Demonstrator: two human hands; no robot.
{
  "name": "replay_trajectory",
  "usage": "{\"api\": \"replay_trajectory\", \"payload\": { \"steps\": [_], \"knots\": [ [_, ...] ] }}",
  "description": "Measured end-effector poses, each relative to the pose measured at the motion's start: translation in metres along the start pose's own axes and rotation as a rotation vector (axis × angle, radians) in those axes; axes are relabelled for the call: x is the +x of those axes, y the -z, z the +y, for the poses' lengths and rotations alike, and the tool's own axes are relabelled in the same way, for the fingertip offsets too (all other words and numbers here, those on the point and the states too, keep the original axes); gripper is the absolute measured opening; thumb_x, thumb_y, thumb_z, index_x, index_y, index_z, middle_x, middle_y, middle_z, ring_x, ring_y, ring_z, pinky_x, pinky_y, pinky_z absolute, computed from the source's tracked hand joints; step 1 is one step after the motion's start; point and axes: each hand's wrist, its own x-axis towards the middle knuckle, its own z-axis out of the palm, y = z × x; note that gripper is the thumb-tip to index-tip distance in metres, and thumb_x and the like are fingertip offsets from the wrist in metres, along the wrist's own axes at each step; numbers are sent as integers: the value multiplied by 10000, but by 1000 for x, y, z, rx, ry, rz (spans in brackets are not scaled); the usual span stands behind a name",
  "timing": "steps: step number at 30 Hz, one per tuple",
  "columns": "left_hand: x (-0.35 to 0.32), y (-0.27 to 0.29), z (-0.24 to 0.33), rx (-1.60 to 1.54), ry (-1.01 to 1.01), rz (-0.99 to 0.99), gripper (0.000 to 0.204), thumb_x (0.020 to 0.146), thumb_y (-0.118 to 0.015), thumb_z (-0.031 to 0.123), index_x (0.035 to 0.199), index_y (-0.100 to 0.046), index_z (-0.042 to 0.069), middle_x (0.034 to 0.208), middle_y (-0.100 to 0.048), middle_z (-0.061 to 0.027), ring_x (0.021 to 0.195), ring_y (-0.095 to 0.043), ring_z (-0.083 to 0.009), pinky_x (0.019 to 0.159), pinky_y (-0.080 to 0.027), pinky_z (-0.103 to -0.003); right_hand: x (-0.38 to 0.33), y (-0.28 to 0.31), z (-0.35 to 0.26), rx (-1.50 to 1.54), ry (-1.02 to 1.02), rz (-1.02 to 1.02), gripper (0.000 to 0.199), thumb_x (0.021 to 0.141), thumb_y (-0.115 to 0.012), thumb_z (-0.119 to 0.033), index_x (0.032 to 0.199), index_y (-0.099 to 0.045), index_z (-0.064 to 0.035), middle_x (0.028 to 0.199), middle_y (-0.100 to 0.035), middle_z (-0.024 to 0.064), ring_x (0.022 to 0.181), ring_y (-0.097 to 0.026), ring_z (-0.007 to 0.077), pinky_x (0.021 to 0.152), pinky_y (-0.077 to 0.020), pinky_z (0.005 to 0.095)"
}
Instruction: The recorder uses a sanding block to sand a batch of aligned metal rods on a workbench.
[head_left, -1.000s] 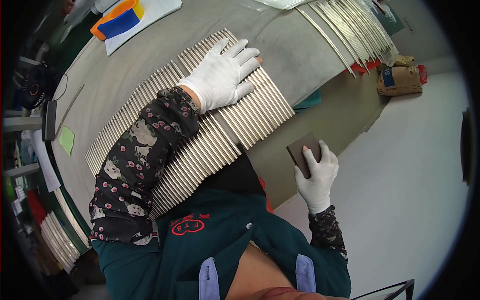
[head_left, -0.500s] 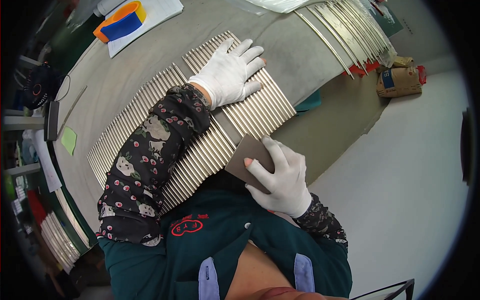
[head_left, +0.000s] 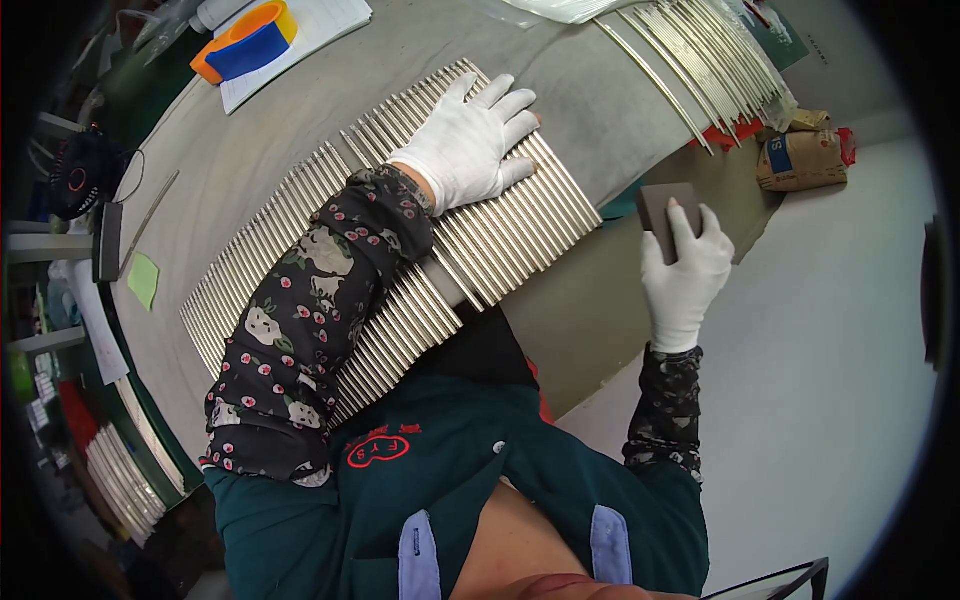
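Many slim metal rods lie side by side on the grey table, in a right group (head_left: 520, 225) and a longer left group (head_left: 270, 270) with a narrow gap between. My left hand (head_left: 465, 140), in a white glove with bare fingertips, rests flat on the right group, fingers spread. In a matching glove, my right hand (head_left: 685, 270) grips a grey-brown rectangular sanding block (head_left: 655, 205). It is held off the table's edge to the right, apart from the rods. Patterned dark sleeves cover both forearms; the left one hides part of the rods.
A further batch of rods (head_left: 700, 70) lies at the table's far right. Orange-and-blue tape rolls (head_left: 245, 45) sit on papers (head_left: 320, 40) at the far left. A green note (head_left: 143, 281) and a thin strip (head_left: 150, 220) are on the left. Brown sacks (head_left: 800, 160) stand beyond the right edge.
My right hand has swung away to the right and farther out with the block, leaving the rods' near ends. My left hand stays on the rods, shifted slightly right.
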Motion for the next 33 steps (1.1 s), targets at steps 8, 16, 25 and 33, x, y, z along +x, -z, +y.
{"api": "replay_trajectory", "payload": {
  "steps": [8,16,25,33],
  "knots": [
    [-1,-3,3,-19,-1,14,559,928,-463,467,1319,-508,70,1426,-423,-112,1370,-320,-297,1131,-222,-498,-45,30,-46,276,231,-109,592,584,-765,-180,1154,-611,-140,1297,-465,222,1048,-494,348,869,-405,428],
    [0,-1,4,-9,3,10,548,923,-478,446,1327,-502,76,1420,-428,-107,1363,-333,-292,1133,-222,-491,-26,16,-72,196,288,-173,539,651,-746,-219,1168,-606,-167,1286,-461,225,1047,-494,342,809,-410,431],
    [0,2,6,19,-4,-19,512,917,-493,413,1313,-518,88,1413,-440,-92,1359,-341,-272,1119,-243,-476,-32,25,-59,180,331,-221,566,627,-762,-205,1169,-601,-172,1274,-459,226,1050,-499,340,786,-427,430],
    [0,-3,0,6,2,6,535,934,-452,453,1316,-512,82,1421,-432,-104,1360,-337,-290,1130,-230,-485,-44,27,-47,250,289,-213,553,600,-772,-171,1130,-614,-162,1286,-456,240,1071,-502,360,820,-418,431]
  ]
}}
